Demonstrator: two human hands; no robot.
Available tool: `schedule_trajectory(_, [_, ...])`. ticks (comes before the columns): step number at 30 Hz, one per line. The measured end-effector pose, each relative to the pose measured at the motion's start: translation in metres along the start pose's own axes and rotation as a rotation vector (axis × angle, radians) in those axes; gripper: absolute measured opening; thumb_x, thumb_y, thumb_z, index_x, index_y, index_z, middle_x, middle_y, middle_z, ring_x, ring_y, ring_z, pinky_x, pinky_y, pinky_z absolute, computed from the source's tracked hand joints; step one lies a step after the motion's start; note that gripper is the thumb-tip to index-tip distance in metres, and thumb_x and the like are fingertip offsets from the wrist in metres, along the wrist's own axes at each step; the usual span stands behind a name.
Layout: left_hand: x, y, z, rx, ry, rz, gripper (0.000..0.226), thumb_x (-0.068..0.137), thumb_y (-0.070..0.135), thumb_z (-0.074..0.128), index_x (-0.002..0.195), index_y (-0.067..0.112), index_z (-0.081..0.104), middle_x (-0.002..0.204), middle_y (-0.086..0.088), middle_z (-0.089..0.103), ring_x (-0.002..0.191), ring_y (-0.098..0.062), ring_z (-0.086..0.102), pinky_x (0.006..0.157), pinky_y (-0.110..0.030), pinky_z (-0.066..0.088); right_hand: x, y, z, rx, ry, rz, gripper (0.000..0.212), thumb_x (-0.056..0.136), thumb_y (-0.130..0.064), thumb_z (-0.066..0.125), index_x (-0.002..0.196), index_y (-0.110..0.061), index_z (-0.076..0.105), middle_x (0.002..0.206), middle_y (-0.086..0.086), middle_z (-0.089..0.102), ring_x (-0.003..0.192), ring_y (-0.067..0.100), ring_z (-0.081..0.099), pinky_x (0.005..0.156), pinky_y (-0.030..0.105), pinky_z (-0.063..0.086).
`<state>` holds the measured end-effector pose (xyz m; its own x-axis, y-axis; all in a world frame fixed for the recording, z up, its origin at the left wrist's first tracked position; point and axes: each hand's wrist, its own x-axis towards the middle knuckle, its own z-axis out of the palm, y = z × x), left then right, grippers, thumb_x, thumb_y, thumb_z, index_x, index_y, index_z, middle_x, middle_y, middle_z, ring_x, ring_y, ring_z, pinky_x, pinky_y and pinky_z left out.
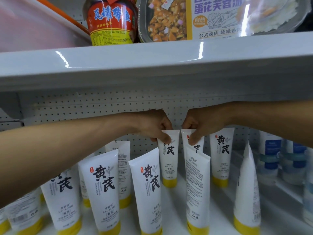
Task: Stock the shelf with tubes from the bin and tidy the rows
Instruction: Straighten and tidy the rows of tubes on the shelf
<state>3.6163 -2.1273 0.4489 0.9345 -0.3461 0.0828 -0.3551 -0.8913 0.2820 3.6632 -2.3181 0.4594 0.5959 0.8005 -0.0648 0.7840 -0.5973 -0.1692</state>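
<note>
Front row of white tubes with yellow caps stands cap-down at the shelf edge: one label-front tube (pixel 103 192), a second one (pixel 147 190) leaning left, a back-facing tube (pixel 196 189) showing small print, a side-on tube (pixel 247 187) seen on its edge; more tubes at far left are partly behind the left forearm; left hand (pixel 152 124) reaches in from the left, thumb and fingers pinching the crimped top of a rear-row tube (pixel 169 160), which stands upright on its cap; right hand (pixel 201 122) comes from the right, fingers curled and pinching the top of the neighbouring rear tube (pixel 198 147), its lower part hidden behind the back-facing tube; the two gripped tubes are just beside each other, hands nearly touching; another upright tube (pixel 221 153) stands to their right; white shelf floor (pixel 220 209), glossy; grey pegboard back panel (pixel 84 107); blue-and-white bottles (pixel 271 158) at the right end; upper shelf (pixel 152 65), pale grey, carries a red-labelled jar (pixel 110 22) and a foil tray meal (pixel 169 19) with a printed sleeve.
</note>
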Motion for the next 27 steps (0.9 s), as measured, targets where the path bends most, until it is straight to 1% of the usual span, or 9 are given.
schedule_trajectory(3, [-0.0014, 0.0012, 0.0006, -0.008, -0.012, 0.001, 0.023, 0.086, 0.019, 0.071, 0.108, 0.010, 0.071, 0.100, 0.003, 0.073, 0.088, -0.010, 0.070, 0.075, -0.021, 0.058, -0.0005, 0.0002, 0.0006, 0.015, -0.009, -0.005, 0.005, 0.085, -0.023, 0.071, 0.088, -0.019, 0.072, 0.080, -0.013, 0.072, 0.071, -0.001, 0.065, 0.065, 0.012, 0.048])
schedule_trajectory(9, [-0.0031, -0.0004, 0.0021, -0.007, 0.011, 0.000, 0.022, 0.086, 0.018, 0.072, 0.106, 0.009, 0.072, 0.099, 0.002, 0.074, 0.087, -0.009, 0.070, 0.074, -0.021, 0.059, -0.0029, 0.0002, 0.0017, 0.022, -0.003, 0.001, 0.005, 0.085, -0.022, 0.071, 0.089, -0.019, 0.072, 0.079, -0.016, 0.071, 0.070, -0.004, 0.065, 0.064, 0.010, 0.048])
schedule_trajectory(11, [-0.0036, -0.0008, 0.0022, -0.006, 0.011, 0.002, 0.022, 0.086, 0.018, 0.072, 0.106, 0.009, 0.072, 0.101, 0.001, 0.074, 0.087, -0.009, 0.071, 0.075, -0.023, 0.059, -0.0039, -0.0004, 0.0018, 0.024, -0.003, 0.004, 0.003, 0.085, -0.021, 0.071, 0.088, -0.020, 0.072, 0.079, -0.014, 0.072, 0.069, -0.003, 0.064, 0.066, 0.012, 0.050])
schedule_trajectory(14, [-0.0037, 0.0007, 0.0028, -0.002, 0.009, 0.009, 0.021, 0.086, 0.018, 0.072, 0.105, 0.008, 0.072, 0.102, 0.000, 0.074, 0.090, -0.011, 0.071, 0.077, -0.025, 0.059, -0.0042, -0.0008, 0.0016, 0.015, 0.001, 0.019, 0.011, 0.084, -0.022, 0.072, 0.093, -0.016, 0.073, 0.089, -0.008, 0.074, 0.078, 0.005, 0.067, 0.076, 0.020, 0.053])
schedule_trajectory(18, [-0.0041, 0.0024, 0.0035, 0.016, 0.018, 0.011, 0.021, 0.086, 0.017, 0.071, 0.105, 0.008, 0.072, 0.101, -0.001, 0.074, 0.088, -0.011, 0.071, 0.075, -0.023, 0.059, -0.0048, -0.0012, 0.0024, 0.007, 0.006, 0.028, 0.012, 0.083, -0.023, 0.073, 0.093, -0.018, 0.073, 0.089, -0.008, 0.074, 0.081, 0.007, 0.068, 0.077, 0.021, 0.055])
schedule_trajectory(19, [-0.0042, 0.0024, 0.0034, 0.018, 0.015, 0.007, 0.021, 0.086, 0.017, 0.071, 0.106, 0.008, 0.072, 0.102, -0.001, 0.074, 0.089, -0.011, 0.071, 0.075, -0.022, 0.059, -0.0051, -0.0013, 0.0024, 0.003, 0.010, 0.028, 0.011, 0.083, -0.023, 0.073, 0.092, -0.019, 0.073, 0.088, -0.008, 0.074, 0.081, 0.007, 0.068, 0.077, 0.021, 0.055])
schedule_trajectory(21, [-0.0044, 0.0027, 0.0028, 0.024, 0.006, -0.004, 0.023, 0.087, 0.018, 0.071, 0.108, 0.008, 0.071, 0.104, -0.001, 0.074, 0.090, -0.010, 0.070, 0.075, -0.021, 0.059, -0.0050, -0.0017, 0.0028, -0.005, 0.011, 0.028, 0.005, 0.082, -0.024, 0.073, 0.087, -0.023, 0.071, 0.083, -0.010, 0.072, 0.073, 0.002, 0.066, 0.069, 0.017, 0.053])
schedule_trajectory(23, [-0.0043, 0.0039, 0.0024, 0.028, -0.004, -0.017, 0.024, 0.087, 0.018, 0.071, 0.109, 0.008, 0.070, 0.106, -0.001, 0.073, 0.092, -0.012, 0.070, 0.077, -0.023, 0.059, -0.0049, -0.0022, 0.0030, -0.014, 0.012, 0.032, 0.004, 0.082, -0.024, 0.074, 0.085, -0.023, 0.071, 0.081, -0.009, 0.072, 0.070, 0.000, 0.063, 0.066, 0.016, 0.050])
schedule_trajectory(27, [-0.0057, 0.0079, -0.0007, 0.034, -0.030, -0.027, 0.023, 0.087, 0.021, 0.071, 0.109, 0.012, 0.070, 0.107, 0.000, 0.073, 0.094, -0.012, 0.069, 0.081, -0.028, 0.059, -0.0054, -0.0044, 0.0002, -0.026, 0.036, 0.046, 0.021, 0.081, -0.026, 0.074, 0.098, -0.014, 0.071, 0.094, -0.002, 0.074, 0.086, 0.012, 0.069, 0.081, 0.028, 0.056])
